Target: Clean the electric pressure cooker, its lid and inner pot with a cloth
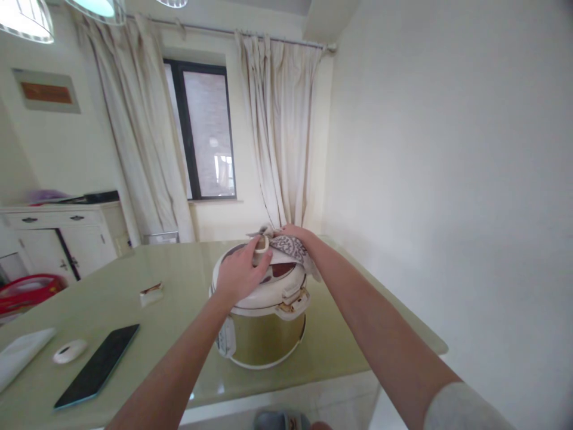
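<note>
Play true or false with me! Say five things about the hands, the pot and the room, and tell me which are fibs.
1. The right hand touches a patterned cloth. True.
2. A dark phone lies on the table. True.
3. The left hand holds the dark phone. False: it is at the top of the white lid.
4. The pot stands on the table. True.
5. The curtains cover the whole window. False: the window shows between them.

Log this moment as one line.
left hand: on lid | right hand: on cloth | cloth: over part of lid | cooker: on table, lid on
</note>
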A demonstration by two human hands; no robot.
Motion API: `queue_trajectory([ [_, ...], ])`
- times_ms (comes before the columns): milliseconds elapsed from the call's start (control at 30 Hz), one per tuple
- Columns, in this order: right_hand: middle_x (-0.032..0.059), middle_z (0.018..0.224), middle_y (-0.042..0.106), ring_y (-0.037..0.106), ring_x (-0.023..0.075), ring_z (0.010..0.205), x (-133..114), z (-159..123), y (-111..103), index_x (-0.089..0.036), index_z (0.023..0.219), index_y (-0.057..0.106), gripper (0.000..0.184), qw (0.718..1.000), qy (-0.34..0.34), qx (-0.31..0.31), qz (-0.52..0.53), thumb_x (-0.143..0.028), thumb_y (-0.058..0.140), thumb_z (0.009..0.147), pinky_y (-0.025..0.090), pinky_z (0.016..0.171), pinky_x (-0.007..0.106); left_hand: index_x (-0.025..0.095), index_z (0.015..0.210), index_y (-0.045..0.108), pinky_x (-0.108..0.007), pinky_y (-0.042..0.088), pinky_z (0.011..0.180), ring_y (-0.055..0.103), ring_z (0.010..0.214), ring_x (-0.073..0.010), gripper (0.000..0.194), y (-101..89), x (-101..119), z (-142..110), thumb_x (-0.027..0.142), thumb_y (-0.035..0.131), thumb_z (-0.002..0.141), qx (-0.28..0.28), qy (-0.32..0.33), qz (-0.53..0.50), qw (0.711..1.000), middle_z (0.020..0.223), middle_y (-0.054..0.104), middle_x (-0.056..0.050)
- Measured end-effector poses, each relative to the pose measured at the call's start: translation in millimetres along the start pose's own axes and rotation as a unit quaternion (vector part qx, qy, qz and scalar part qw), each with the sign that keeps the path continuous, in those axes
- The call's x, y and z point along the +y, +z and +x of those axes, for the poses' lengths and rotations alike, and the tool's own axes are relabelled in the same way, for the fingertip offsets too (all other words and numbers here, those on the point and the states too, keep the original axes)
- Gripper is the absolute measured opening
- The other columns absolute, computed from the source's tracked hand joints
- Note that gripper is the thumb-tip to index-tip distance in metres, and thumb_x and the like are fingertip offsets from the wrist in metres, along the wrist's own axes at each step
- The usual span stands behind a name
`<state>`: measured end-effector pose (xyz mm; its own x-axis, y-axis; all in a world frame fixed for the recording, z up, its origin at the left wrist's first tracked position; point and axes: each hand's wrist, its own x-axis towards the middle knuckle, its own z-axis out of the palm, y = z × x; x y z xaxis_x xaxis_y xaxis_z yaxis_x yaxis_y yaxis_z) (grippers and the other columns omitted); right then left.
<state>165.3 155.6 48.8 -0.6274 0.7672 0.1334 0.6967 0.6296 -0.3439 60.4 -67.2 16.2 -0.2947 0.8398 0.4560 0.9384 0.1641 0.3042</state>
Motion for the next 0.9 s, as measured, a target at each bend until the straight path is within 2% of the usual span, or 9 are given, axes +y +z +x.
queue_trajectory([
  [100,0.0108,0.111,0.083,0.078,0.0221,0.099,23,-10,4,-0.014,0.112,0.082,0.031,0.999,-0.002,-0.013,0.039,-0.038,0.064,0.103,0.058,0.082,0.025,0.030,0.157,0.049,-0.047,0.051,0.104,0.070,0.125,-0.0359,0.063,0.1,1,0,0.062,0.036,0.104,0.002,-0.002,-0.005,1.000,0.138,0.074,-0.012],
  [267,0.0087,0.115,0.082,0.076,0.0234,0.106,46,-46,9,-0.017,0.122,0.079,0.032,0.997,-0.010,0.026,0.069,-0.036,0.068,0.100,0.055,0.096,0.030,0.032,0.156,0.048,-0.049,0.052,0.101,0.071,0.123,-0.0371,0.063,-0.2,3,3,0.063,0.031,0.104,-0.015,-0.009,-0.008,1.000,0.135,0.075,-0.013],
  [333,0.0084,0.119,0.081,0.074,0.0246,0.113,50,-64,11,-0.020,0.127,0.078,0.033,0.997,-0.005,0.050,0.066,-0.037,0.063,0.103,0.053,0.101,0.033,0.032,0.156,0.048,-0.050,0.053,0.101,0.071,0.123,-0.0380,0.063,-0.4,4,4,0.063,0.030,0.104,-0.017,-0.010,-0.004,1.000,0.135,0.075,-0.013],
  [500,0.0109,0.131,0.074,0.064,0.0233,0.127,43,-116,24,-0.022,0.132,0.071,0.050,0.991,0.026,0.124,0.030,-0.036,0.026,0.115,0.047,0.109,0.036,0.030,0.153,0.050,-0.049,0.052,0.102,0.071,0.124,-0.0367,0.062,-2.3,7,4,0.061,0.026,0.105,-0.021,-0.005,-0.005,1.000,0.135,0.075,-0.013],
  [567,0.0140,0.135,0.069,0.059,0.0249,0.131,34,-138,29,-0.021,0.134,0.068,0.051,0.987,0.039,0.157,0.010,-0.039,0.024,0.115,0.043,0.113,0.040,0.031,0.151,0.052,-0.049,0.051,0.105,0.070,0.125,-0.0346,0.063,-3.3,8,4,0.060,0.018,0.106,-0.021,-0.002,-0.018,1.000,0.137,0.074,-0.011],
  [633,0.0154,0.144,0.062,0.054,0.0274,0.135,20,-160,34,-0.022,0.136,0.066,0.047,0.980,0.038,0.195,-0.017,-0.046,0.032,0.114,0.042,0.113,0.043,0.033,0.150,0.053,-0.049,0.050,0.108,0.069,0.127,-0.0339,0.066,-4.1,8,4,0.060,0.012,0.106,-0.024,-0.004,-0.031,0.999,0.139,0.073,-0.010],
  [700,0.0125,0.153,0.055,0.050,0.0282,0.139,3,-179,37,-0.026,0.138,0.066,0.044,0.973,-0.007,0.224,-0.049,-0.050,0.041,0.111,0.042,0.113,0.043,0.034,0.151,0.053,-0.052,0.049,0.109,0.068,0.129,-0.0347,0.068,-4.1,6,6,0.063,0.012,0.105,-0.033,-0.013,-0.044,0.998,0.140,0.073,-0.009],
  [767,0.0074,0.155,0.056,0.048,0.0258,0.142,-15,-191,38,-0.032,0.139,0.067,0.039,0.966,-0.096,0.225,-0.077,-0.047,0.046,0.110,0.039,0.115,0.042,0.034,0.151,0.053,-0.053,0.047,0.113,0.065,0.134,-0.0346,0.071,-3.0,3,10,0.067,0.011,0.104,-0.047,-0.016,-0.066,0.997,0.143,0.071,-0.009],
  [900,0.0024,0.145,0.065,0.052,0.0218,0.138,-34,-181,30,-0.035,0.133,0.072,0.033,0.947,-0.256,0.175,-0.082,-0.044,0.054,0.107,0.036,0.118,0.038,0.025,0.149,0.059,-0.043,0.043,0.120,0.055,0.146,-0.0275,0.076,0.6,-9,19,0.062,0.010,0.105,-0.015,-0.004,-0.102,0.995,0.157,0.061,-0.008],
])
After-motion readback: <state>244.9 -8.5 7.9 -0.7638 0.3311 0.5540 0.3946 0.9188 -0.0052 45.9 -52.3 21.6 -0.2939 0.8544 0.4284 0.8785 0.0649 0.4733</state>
